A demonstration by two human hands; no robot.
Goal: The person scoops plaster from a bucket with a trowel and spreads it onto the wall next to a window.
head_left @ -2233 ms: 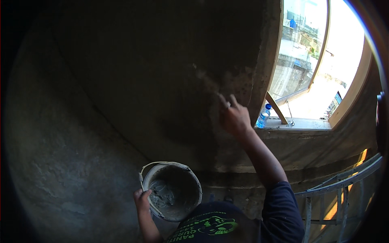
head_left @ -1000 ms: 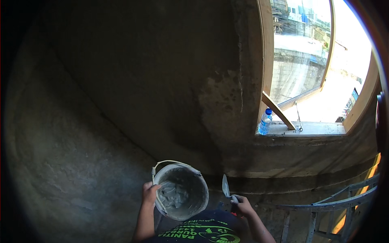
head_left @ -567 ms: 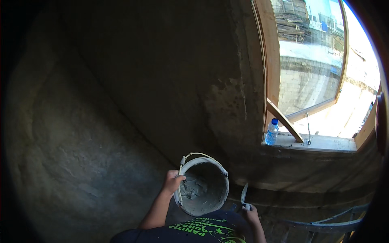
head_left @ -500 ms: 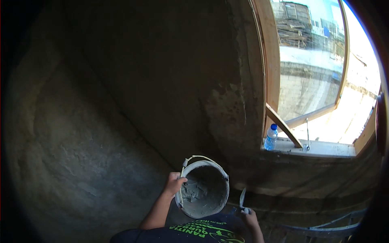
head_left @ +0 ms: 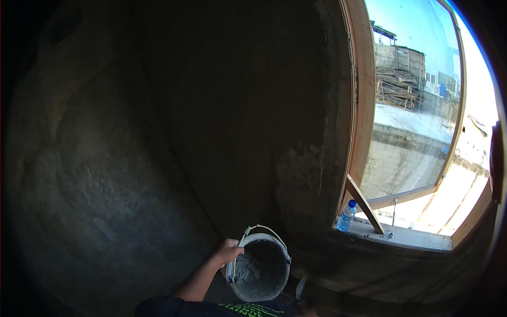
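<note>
My left hand point(head_left: 228, 253) grips the left rim of a grey bucket point(head_left: 274, 277) that holds some wet grey mortar and has a wire handle. I hold it tilted in front of my chest, close to a dark rough wall. A small trowel point(head_left: 300, 288) points up just right of the bucket. My right hand point(head_left: 308, 313) holds it at the lower edge, nearly cut off from view. On the wall above the bucket is a lighter, rough patch of plaster point(head_left: 300, 179).
A wood-framed window point(head_left: 360, 105) opens to the right onto bright daylight, a yard and stacked timber. A clear water bottle point(head_left: 346, 215) with a blue cap stands on the sill beside a slanted wooden brace point(head_left: 364, 203). Curved dark walls fill the left.
My right hand has come down from the wall patch with the trowel to beside the bucket. The bucket and my left hand have shifted right as the view turned toward the window.
</note>
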